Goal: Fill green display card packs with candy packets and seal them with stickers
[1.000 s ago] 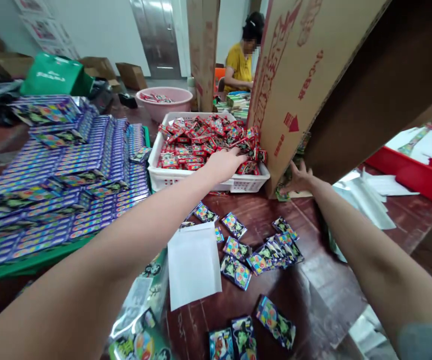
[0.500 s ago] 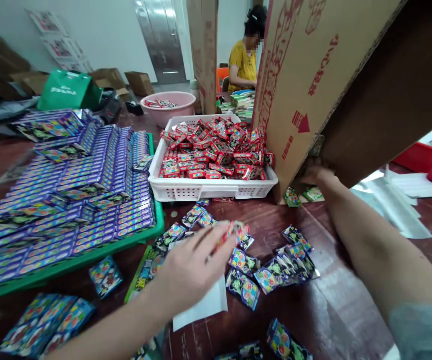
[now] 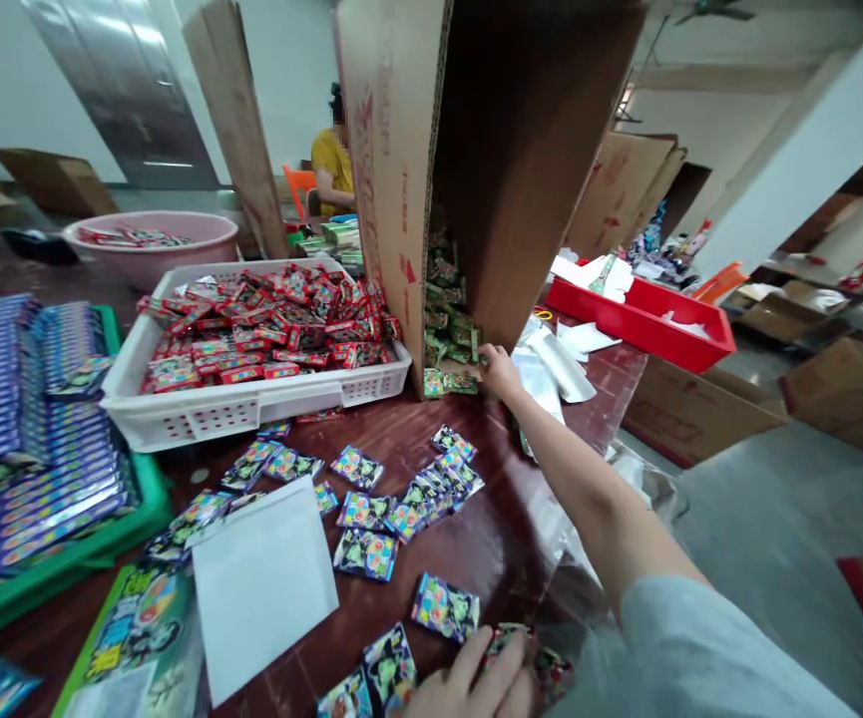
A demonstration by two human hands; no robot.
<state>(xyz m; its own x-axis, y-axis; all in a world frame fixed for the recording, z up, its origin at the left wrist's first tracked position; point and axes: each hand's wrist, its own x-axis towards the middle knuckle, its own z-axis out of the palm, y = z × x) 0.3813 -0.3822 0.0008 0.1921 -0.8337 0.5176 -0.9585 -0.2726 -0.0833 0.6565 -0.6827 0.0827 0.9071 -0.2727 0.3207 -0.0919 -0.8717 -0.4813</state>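
At the bottom edge, my left hand curls over small red-and-black packets, partly hidden under its fingers. My right hand reaches to the mouth of a tall brown carton lying on its side. Its fingers close on a small green packet at the carton's lower edge. More green packets are heaped inside the carton. Between the hands, blue-and-black packets are scattered on the dark red table.
A white basket of red packets stands left of the carton. Further left are a green tray with rows of purple packets and a pink basin. White paper lies in front. A red bin stands right; a person in yellow sits behind.
The view has swung right. My left hand has moved from beside the white basket to the near edge with red packets. My right hand stays at the carton, now plainly visible at its mouth.
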